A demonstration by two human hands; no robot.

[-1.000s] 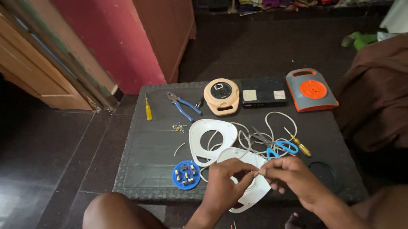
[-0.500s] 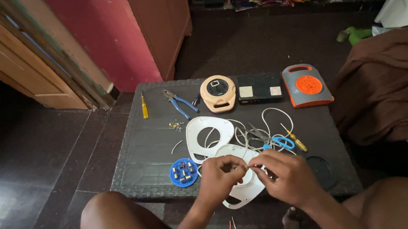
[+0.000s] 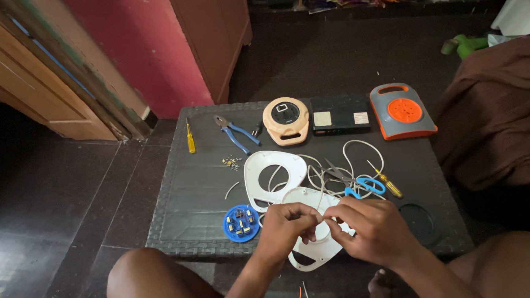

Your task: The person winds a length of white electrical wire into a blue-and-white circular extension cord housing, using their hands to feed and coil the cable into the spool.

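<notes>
Between left hand and right hand; white wire, pinched.

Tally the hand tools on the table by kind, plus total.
Screwdrivers: 2, one at the table's left, one by the cable
Pliers: 1
Scissors: 1
Total: 4

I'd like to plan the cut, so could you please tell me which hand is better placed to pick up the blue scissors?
Probably the right hand: the blue scissors lie just beyond it, farther from the left hand.
</notes>
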